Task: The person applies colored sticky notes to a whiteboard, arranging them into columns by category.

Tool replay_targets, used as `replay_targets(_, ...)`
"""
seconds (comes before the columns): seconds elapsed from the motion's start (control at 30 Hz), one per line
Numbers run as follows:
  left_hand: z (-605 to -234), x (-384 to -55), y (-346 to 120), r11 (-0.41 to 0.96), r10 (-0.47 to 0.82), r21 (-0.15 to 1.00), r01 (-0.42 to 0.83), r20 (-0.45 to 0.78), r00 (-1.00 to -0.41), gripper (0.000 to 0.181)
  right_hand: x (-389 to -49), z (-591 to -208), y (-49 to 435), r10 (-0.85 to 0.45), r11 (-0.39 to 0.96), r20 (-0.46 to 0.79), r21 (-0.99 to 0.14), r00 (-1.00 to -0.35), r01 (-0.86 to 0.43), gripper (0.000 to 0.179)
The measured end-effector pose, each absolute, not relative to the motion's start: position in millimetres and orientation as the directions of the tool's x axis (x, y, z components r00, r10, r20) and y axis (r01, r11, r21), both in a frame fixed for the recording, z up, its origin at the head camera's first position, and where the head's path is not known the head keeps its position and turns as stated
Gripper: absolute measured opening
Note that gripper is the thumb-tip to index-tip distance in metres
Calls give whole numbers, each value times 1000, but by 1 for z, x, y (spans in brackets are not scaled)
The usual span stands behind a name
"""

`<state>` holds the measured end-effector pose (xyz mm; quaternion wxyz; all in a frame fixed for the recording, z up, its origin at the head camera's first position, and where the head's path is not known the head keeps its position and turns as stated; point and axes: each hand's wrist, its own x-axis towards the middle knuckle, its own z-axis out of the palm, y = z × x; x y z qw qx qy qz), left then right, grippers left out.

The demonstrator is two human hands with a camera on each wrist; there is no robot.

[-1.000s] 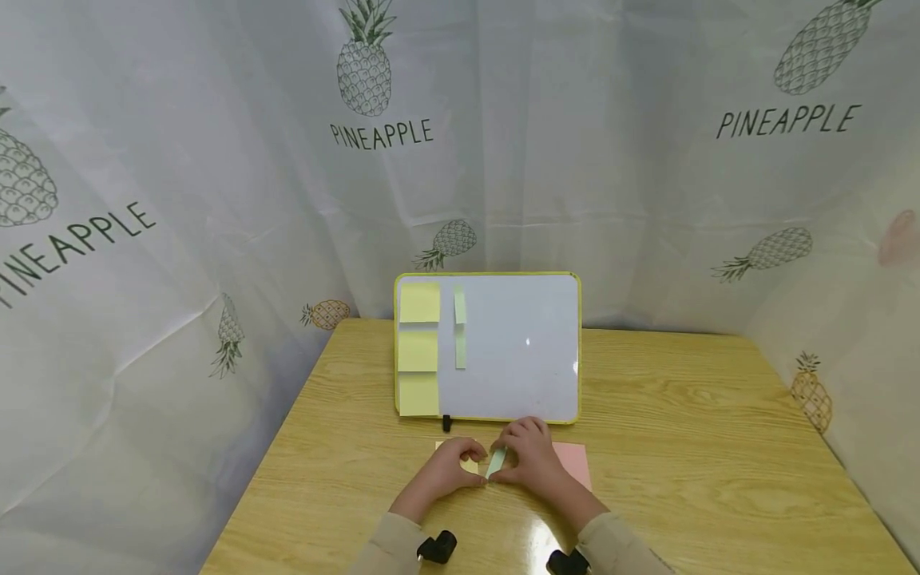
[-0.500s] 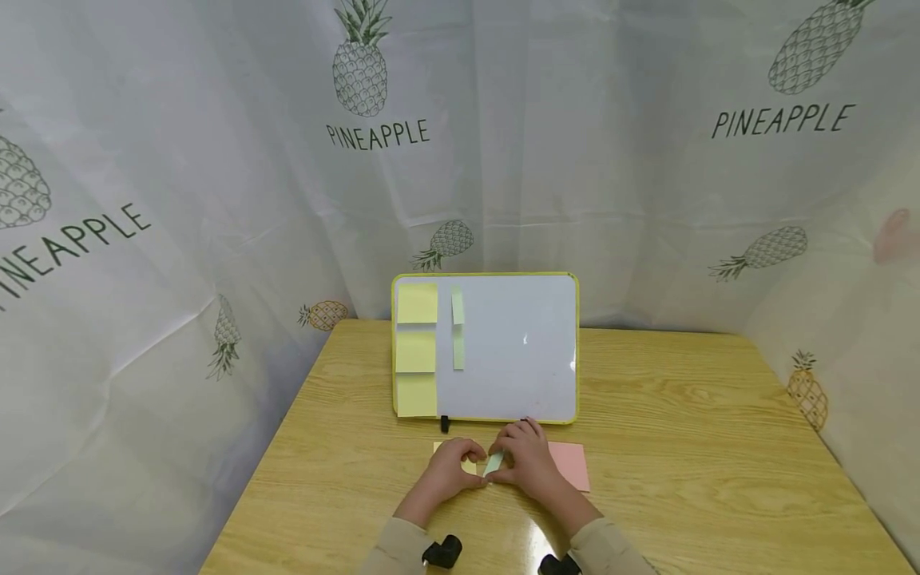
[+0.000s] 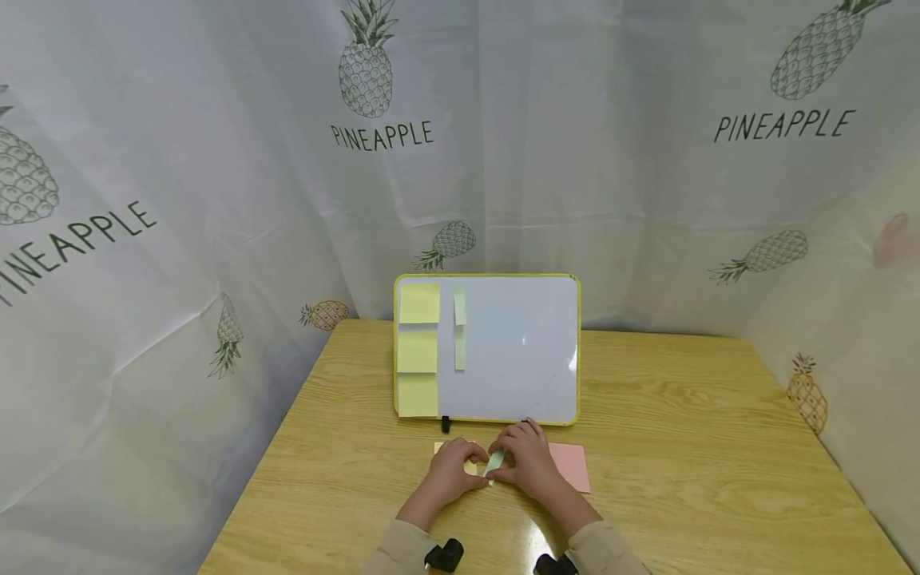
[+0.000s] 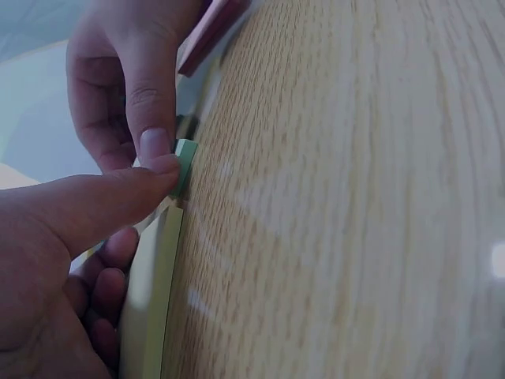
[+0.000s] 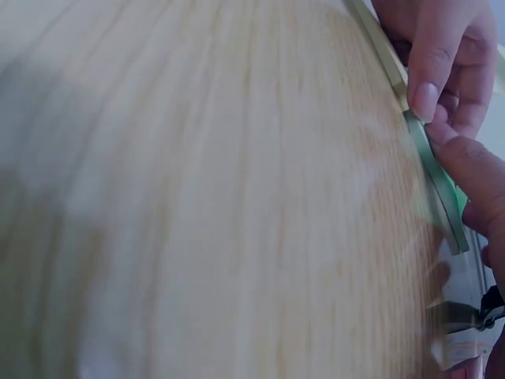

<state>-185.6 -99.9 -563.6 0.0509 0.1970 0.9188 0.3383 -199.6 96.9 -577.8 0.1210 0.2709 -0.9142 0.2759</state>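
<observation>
Between my hands a narrow green sticky note pad [image 3: 495, 462] lies at a slant on the table. My right hand [image 3: 530, 459] grips it, thumb at the near side and fingers at the far end. My left hand [image 3: 449, 469] reaches in from the other side and pinches at the pad's near corner. The two thumb tips meet beside the green pad [image 4: 186, 164] in the left wrist view. In the right wrist view the pad [image 5: 432, 175] bows a little along its length. A yellow sticky note pad [image 4: 150, 292] lies under my left hand, partly hidden.
Behind the hands stands a yellow-framed whiteboard [image 3: 510, 351], with yellow sticky notes [image 3: 418, 351] down its left side and two narrow green notes [image 3: 459, 349] beside them. A pink sticky note pad [image 3: 570, 467] lies right of my right hand on the wooden table [image 3: 668, 447].
Both hands keep their places at the green pad, with only slight finger movement. The forearms have drawn a little closer together. The head view shifts slightly.
</observation>
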Motion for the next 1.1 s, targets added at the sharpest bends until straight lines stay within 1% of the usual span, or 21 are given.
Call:
replay_targets(0.23,-564,-184,-99,693,388,647,319,38,-921,26,-200,-579,99,-418,693,333,-484,-845,-534,33)
replay_targets(0.4,-567,-185,-99,693,384,646,319,43,-922,30,-203,-579,102,-429,673,348,-492,-834,-552,29)
replay_targets(0.73,-568,-185,-99,703,383,633,324,48,-923,30,-203,-574,106,-451,626,330,-545,-829,-558,22)
replay_targets(0.93,-567,-185,-99,700,380,638,323,50,-923,32,-203,-575,105,-452,591,358,-565,-817,-575,24)
replay_targets(1.1,-565,-184,-100,704,389,625,337,58,-919,36,-203,-575,105,-444,573,378,-577,-812,-582,19)
